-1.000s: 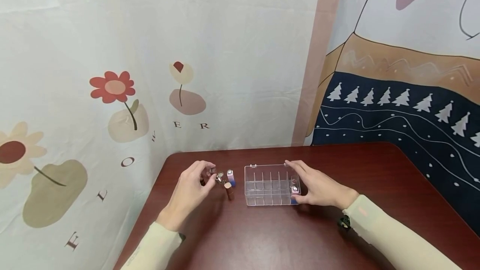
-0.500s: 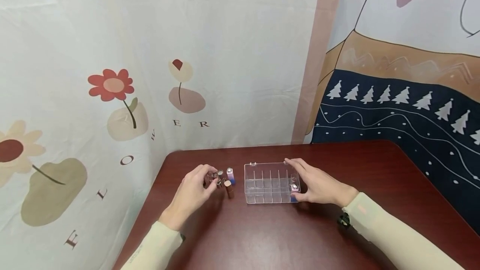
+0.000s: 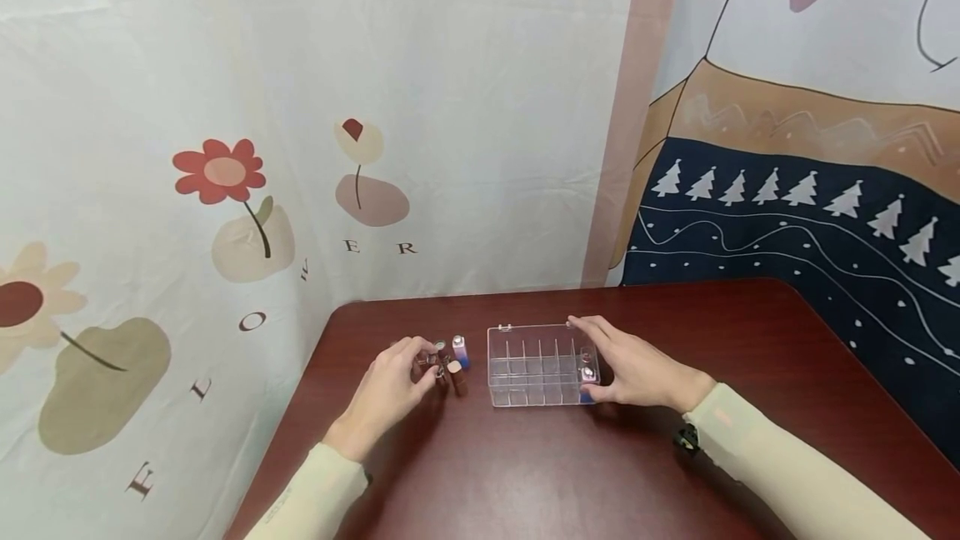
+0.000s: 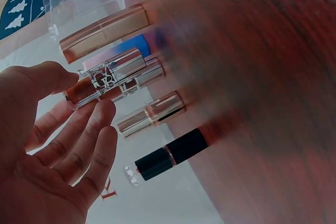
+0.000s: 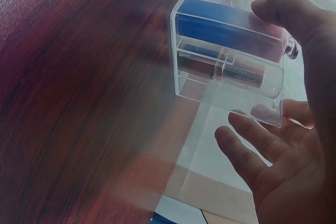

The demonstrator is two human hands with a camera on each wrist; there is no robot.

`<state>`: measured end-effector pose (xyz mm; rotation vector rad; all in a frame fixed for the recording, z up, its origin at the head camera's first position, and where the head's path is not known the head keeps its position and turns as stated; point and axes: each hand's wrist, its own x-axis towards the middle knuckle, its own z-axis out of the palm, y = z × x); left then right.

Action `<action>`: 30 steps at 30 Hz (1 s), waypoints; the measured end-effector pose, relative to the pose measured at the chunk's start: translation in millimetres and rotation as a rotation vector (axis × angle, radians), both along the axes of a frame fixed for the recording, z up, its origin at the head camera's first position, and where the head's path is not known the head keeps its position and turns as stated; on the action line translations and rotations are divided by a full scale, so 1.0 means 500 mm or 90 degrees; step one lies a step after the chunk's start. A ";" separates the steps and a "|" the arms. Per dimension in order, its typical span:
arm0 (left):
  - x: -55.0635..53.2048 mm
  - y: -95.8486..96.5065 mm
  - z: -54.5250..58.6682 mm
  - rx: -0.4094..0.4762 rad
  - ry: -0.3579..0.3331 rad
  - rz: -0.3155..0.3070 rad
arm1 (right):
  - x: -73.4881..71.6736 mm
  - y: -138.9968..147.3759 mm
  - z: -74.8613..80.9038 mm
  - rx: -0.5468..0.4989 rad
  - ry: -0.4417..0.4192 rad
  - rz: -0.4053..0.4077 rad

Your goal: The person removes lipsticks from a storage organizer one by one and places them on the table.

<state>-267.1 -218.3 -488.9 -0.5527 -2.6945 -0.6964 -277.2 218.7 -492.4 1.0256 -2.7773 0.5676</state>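
My left hand (image 3: 390, 394) pinches a lipstick tube (image 4: 105, 80) with a clear shiny case and silver lettering, thumb on one side and fingertips on the other. It stands among other tubes: a brown-gold one (image 4: 107, 32), a pink-and-blue one (image 3: 460, 352), a gold one (image 4: 152, 115) and a black one with a clear top (image 4: 171, 153). My right hand (image 3: 637, 367) grips the right end of a clear divided box (image 3: 525, 367), thumb at the front. Inside that end are a blue-and-pink tube (image 5: 226, 24) and a brown tube with a clear top (image 5: 236, 72).
The box stands on a dark red-brown table (image 3: 510, 473), right of the tubes. Hanging printed cloths (image 3: 480, 107) rise behind the table's back and side edges.
My left hand has moved slightly right and down, in to the upright tubes, and its fingers have come to a lipstick tube. The right hand keeps its hold on the box.
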 end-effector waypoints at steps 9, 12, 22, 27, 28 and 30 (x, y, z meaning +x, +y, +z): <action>-0.007 -0.001 -0.021 -0.005 -0.013 -0.004 | -0.001 0.000 -0.002 0.002 -0.010 -0.003; -0.008 0.000 -0.024 0.000 -0.016 -0.007 | -0.001 0.000 -0.002 0.001 -0.007 -0.002; -0.005 0.005 -0.022 -0.008 -0.027 -0.007 | -0.001 -0.001 0.001 0.009 -0.015 -0.006; -0.004 0.004 -0.017 -0.024 -0.020 -0.002 | -0.001 0.000 0.005 0.009 -0.011 -0.003; -0.003 0.004 -0.016 -0.029 -0.017 0.001 | -0.001 0.000 0.005 0.007 -0.010 -0.002; 0.000 0.003 -0.012 -0.040 -0.013 0.006 | 0.000 -0.001 0.005 0.007 -0.013 -0.002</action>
